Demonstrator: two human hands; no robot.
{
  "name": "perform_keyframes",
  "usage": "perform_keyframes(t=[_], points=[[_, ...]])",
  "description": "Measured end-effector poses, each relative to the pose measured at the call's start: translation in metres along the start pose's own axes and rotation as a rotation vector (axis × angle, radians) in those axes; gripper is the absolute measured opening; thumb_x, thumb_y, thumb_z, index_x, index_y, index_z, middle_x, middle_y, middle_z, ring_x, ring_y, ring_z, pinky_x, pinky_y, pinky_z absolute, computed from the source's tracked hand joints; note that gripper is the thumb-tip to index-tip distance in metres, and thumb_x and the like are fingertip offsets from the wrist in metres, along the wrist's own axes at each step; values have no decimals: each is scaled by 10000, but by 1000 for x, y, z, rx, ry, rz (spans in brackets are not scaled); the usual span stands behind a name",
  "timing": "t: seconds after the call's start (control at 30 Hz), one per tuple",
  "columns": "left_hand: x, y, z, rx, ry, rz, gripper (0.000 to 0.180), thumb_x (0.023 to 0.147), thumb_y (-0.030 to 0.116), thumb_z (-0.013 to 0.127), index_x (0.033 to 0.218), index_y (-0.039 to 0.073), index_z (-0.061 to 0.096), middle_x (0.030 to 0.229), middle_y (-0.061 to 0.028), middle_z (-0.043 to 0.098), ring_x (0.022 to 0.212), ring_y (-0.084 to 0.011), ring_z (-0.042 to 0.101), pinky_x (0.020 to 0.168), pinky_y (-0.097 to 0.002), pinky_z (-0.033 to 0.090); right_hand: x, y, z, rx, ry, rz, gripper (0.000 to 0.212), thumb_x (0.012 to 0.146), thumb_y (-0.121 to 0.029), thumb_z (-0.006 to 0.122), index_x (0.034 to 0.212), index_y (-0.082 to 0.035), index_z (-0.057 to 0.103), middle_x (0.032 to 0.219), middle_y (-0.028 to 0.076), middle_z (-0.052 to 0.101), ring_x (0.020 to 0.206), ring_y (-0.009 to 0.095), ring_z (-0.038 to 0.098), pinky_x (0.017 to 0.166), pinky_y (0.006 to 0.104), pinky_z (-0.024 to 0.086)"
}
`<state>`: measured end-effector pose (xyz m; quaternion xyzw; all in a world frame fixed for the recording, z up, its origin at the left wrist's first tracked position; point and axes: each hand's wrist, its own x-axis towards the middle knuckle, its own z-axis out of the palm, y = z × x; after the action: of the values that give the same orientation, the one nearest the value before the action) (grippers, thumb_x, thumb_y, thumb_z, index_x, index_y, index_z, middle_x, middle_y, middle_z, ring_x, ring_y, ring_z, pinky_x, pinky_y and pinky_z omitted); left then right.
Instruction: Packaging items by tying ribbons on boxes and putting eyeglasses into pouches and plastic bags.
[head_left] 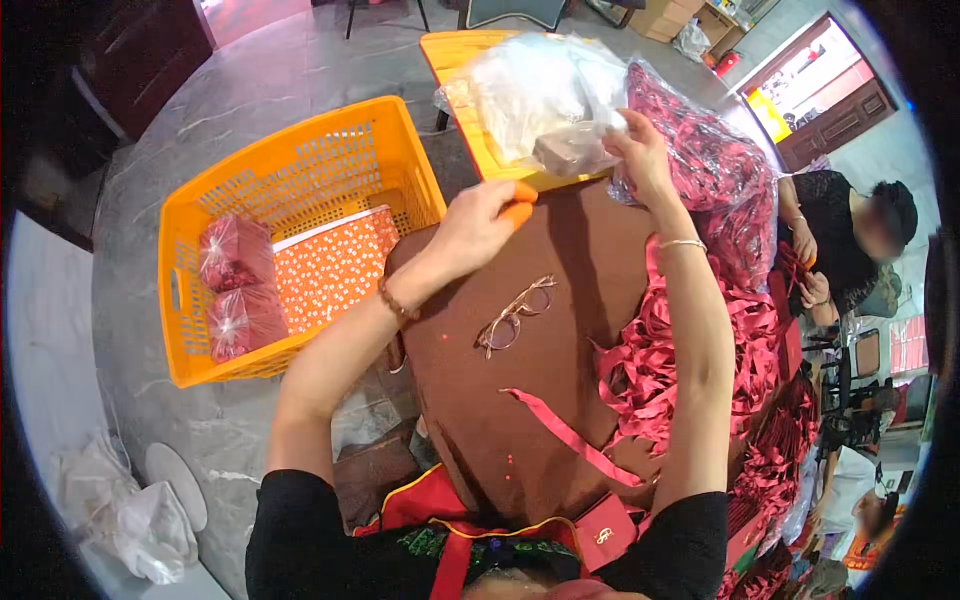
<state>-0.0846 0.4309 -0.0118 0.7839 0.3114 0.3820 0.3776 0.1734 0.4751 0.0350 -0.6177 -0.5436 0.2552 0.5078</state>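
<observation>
My right hand [640, 150] reaches to the far edge of the brown table, its fingers pinching a clear plastic bag [578, 148] that has a brownish tint. Behind that bag lies a heap of clear plastic bags [520, 85] on a yellow stand [440, 55]. My left hand [485, 225] hovers over the table's far left corner, orange finger cots on its thumb and a finger. Those two tips are slightly apart, with nothing visible between them. Nearer me, a pair of glasses [516, 318] and a single red ribbon [575, 435] lie on the brown tabletop [470, 400].
At left stands an orange crate [300, 160] with red wrapped packs [235, 255] and a patterned orange sheet [335, 265]. Red ribbons [650, 370] pile up on the right, beside a bagged red bundle [700, 150]. A red box [605, 530] sits nearby. Another person [840, 230] works at right.
</observation>
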Motion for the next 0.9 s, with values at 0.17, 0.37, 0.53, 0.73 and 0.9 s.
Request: perform_keyframes(t=[0.17,0.37,0.53,0.73,0.9], points=[[48,43,-3,-169,222,188,296,838,199,553,1074,20,558,829,-148,603,803,-262,592,709,-328,457,-30,-35,-27,-88,-170,-106,280,761,70,526,1027,-18,514,885,29,570,759,99,545,673,231,458],[84,60,46,-430,-119,-27,429,875,186,552,1273,79,433,927,-25,561,714,-69,508,617,-211,428,-62,-46,-48,-452,-53,-333,304,688,29,582,973,-55,515,739,131,567,662,198,559,584,298,445],[93,57,69,-540,-145,-75,161,880,139,513,971,56,617,793,-8,581,650,-63,507,582,-195,422,-82,-26,-52,-320,-4,-288,234,730,0,578,929,-24,456,748,152,552,660,238,558,628,338,454],[116,51,99,-709,-118,-192,157,889,160,500,919,45,602,796,-24,583,657,-104,555,590,-219,463,-104,9,-68,-277,8,-237,210,783,1,547,949,-45,427,771,67,489,715,126,490,660,270,426],[134,64,106,-585,-124,-249,163,889,188,509,945,55,584,781,-17,576,655,-104,562,586,-228,467,-116,10,-66,-177,29,-182,318,815,-33,559,1071,-66,372,865,47,517,785,118,515,687,259,429]])
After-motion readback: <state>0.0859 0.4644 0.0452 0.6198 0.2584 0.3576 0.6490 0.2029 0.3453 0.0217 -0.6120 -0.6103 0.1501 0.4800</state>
